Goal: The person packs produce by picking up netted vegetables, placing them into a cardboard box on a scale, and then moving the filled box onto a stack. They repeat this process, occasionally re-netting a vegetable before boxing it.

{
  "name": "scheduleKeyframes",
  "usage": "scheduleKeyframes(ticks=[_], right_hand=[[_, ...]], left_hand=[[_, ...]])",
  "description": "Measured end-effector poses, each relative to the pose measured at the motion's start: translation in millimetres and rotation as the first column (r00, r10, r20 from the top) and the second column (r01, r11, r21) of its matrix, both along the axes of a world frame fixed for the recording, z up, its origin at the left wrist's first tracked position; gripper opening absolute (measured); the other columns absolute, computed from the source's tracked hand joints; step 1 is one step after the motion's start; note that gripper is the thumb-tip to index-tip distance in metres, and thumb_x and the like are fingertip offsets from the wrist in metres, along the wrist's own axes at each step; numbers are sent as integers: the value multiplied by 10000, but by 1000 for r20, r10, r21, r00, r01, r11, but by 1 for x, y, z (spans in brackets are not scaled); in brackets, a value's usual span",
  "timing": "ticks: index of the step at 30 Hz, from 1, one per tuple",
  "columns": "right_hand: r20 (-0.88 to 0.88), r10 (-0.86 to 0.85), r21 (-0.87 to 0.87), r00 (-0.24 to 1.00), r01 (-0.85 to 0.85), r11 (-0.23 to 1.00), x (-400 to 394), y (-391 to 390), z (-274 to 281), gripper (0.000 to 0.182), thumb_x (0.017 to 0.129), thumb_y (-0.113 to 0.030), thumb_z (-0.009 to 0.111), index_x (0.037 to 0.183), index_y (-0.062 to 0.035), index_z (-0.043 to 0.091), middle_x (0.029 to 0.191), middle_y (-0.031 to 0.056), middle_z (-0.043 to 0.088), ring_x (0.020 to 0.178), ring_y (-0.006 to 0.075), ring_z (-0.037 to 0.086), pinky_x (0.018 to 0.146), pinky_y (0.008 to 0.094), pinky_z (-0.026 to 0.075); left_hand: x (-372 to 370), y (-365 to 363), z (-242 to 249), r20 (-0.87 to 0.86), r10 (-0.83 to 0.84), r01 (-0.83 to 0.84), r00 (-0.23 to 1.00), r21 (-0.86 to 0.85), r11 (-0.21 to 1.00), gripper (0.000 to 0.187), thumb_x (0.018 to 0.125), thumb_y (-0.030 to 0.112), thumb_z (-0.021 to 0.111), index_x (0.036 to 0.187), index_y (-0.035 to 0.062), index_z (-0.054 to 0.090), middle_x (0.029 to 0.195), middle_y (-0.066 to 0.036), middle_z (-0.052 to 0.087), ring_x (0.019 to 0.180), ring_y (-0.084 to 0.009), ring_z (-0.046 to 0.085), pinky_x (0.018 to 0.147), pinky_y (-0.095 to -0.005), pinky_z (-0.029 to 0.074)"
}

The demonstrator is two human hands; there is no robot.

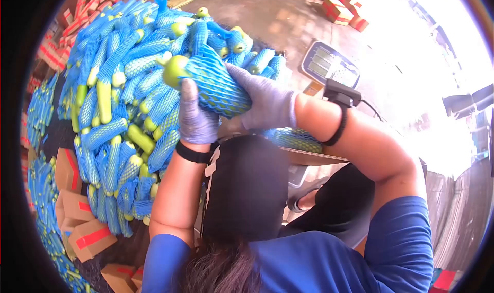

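Observation:
A green gourd [218, 87] in a blue foam net sleeve is held between both my hands, above the front of a large pile. Its bare pale-green end, with the stem, points left out of the net. My left hand [195, 118], in a light grey-purple knit glove, grips its near left side with the thumb up. My right hand [270, 100], gloved alike, wraps the right end; some of its fingers are hidden underneath. Below my right forearm, more netted gourds [296, 140] lie inside an open carton [316, 157], partly hidden by my arm and head.
The heap of netted gourds [116, 61] fills the left, with a few bare green ones [104, 102] in it. A digital scale [329, 64] stands at the right. Cartons with red tape [92, 239] lie at lower left; others [337, 11] stand at the back.

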State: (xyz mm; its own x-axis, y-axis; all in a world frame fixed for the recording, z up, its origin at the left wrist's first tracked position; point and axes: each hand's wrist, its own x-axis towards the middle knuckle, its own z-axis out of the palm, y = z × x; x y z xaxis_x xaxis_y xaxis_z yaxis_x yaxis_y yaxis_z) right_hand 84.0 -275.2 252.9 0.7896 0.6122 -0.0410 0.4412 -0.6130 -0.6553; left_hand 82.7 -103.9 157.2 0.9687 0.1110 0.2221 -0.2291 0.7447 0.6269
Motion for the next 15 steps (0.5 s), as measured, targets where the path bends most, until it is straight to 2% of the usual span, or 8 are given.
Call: scheduleKeyframes(ticks=[2, 3, 5, 7, 9, 12, 13, 15], right_hand=[[23, -77, -92, 997, 79, 993, -5, -4, 4, 997, 676, -313, 890, 1487, -66, 366, 1314, 234, 603, 1223, 332, 599, 1018, 405, 481], [17, -104, -81, 994, 105, 991, -2, -13, -16, 910, 675, -292, 862, 1426, -47, 411, 1236, 221, 629, 1160, 345, 620, 978, 413, 491], [9, -134, -73, 991, 134, 988, -1, -25, -24, 824, 674, -272, 833, 1365, -27, 456, 1158, 209, 654, 1096, 358, 641, 937, 421, 501], [13, -106, -109, 994, 107, 988, -8, -36, -22, 728, 694, -252, 811, 1297, -8, 484, 1126, 213, 652, 1075, 356, 651, 901, 418, 520], [72, -147, -65, 987, 151, 986, -16, -35, -21, 728, 680, -285, 831, 1263, -7, 497, 1113, 220, 649, 1065, 374, 647, 904, 428, 518], [227, -190, 73, 955, 178, 981, -25, -29, -26, 751, 643, -363, 875, 1188, 11, 519, 1049, 238, 642, 1021, 414, 642, 888, 447, 521], [235, -161, 135, 958, 132, 982, -23, -30, -26, 762, 646, -386, 872, 1191, 10, 514, 1034, 236, 649, 997, 416, 650, 867, 447, 529], [328, -130, 146, 936, 85, 986, -24, -34, -25, 744, 645, -388, 871, 1179, -7, 520, 1030, 224, 658, 978, 418, 655, 855, 452, 534]], left_hand=[[-2, -22, 7, 70, 63, -75, 996, 194, 978, 716, 887, 444, 718, 1425, 63, 438, 1329, -87, 543, 1190, -218, 544, 1051, -406, 443], [8, -20, 3, 212, 156, -224, 965, 350, 910, 708, 876, 318, 751, 1440, 75, 400, 1324, -108, 539, 1173, -199, 532, 1026, -387, 455], [15, -21, 15, 513, 286, -532, 809, 432, 728, 728, 867, 229, 766, 1450, 86, 354, 1292, -138, 547, 1112, -192, 541, 995, -376, 468], [10, -24, 17, 500, 197, -488, 843, 558, 671, 659, 918, 226, 705, 1436, 70, 328, 1239, -166, 583, 1018, -193, 560, 944, -364, 476], [9, -32, 20, 702, 213, -713, 679, 563, 418, 454, 985, 269, 610, 1337, 32, 448, 1173, -170, 623, 1005, -231, 592, 908, -380, 491], [0, -36, 25, 779, 189, -784, 598, 520, 339, 340, 1040, 317, 499, 1162, 6, 568, 1086, -168, 655, 974, -271, 624, 883, -404, 503], [1, -39, 29, 820, 229, -821, 524, 414, 394, 297, 1058, 270, 471, 1048, 16, 624, 998, -156, 674, 924, -315, 656, 856, -410, 529], [-7, -40, 29, 788, 191, -746, 586, 432, 506, 349, 1067, 316, 446, 1050, 17, 625, 1052, -176, 686, 954, -318, 667, 870, -416, 531]])
